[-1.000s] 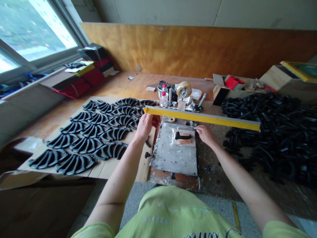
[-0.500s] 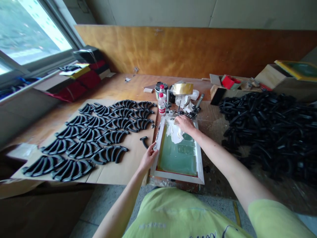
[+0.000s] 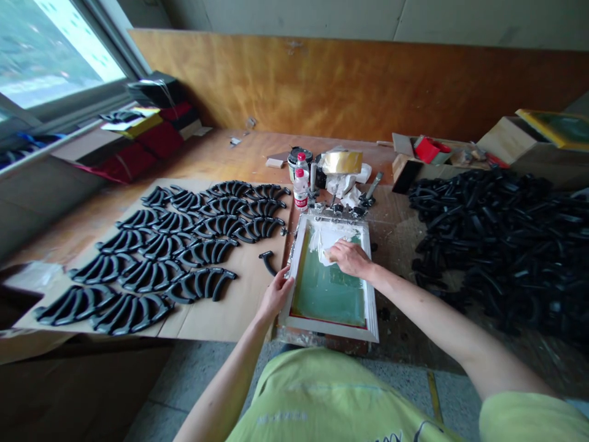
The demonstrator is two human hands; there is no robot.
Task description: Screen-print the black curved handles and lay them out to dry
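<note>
A screen printing frame (image 3: 373, 307) with pale rails and green mesh (image 3: 322, 301) lies on the bench in front of me. White ink (image 3: 317, 236) is smeared over the mesh's far part. My right hand (image 3: 352, 258) is closed over the middle of the screen, gripping a small squeegee (image 3: 327, 254); only its tan edge shows beside the fingers. At the frame's left rail, my left hand (image 3: 276, 293) is closed on the side, its fingertips partly hidden. One black curved handle (image 3: 267, 263) lies on cardboard just left of that hand.
Rows of black curved handles (image 3: 151, 245) cover the cardboard sheet (image 3: 221, 316) on the left. A large heap of black parts (image 3: 501, 245) lies right. Beyond the frame stand plastic bottles (image 3: 300, 189), a dark tub (image 3: 299, 158), a gold tape roll (image 3: 343, 162) and metal clamps (image 3: 340, 210).
My right hand has drawn the squeegee from the screen's far end toward me, to its middle. My left hand stays on the left rail. The view has shifted slightly.
</note>
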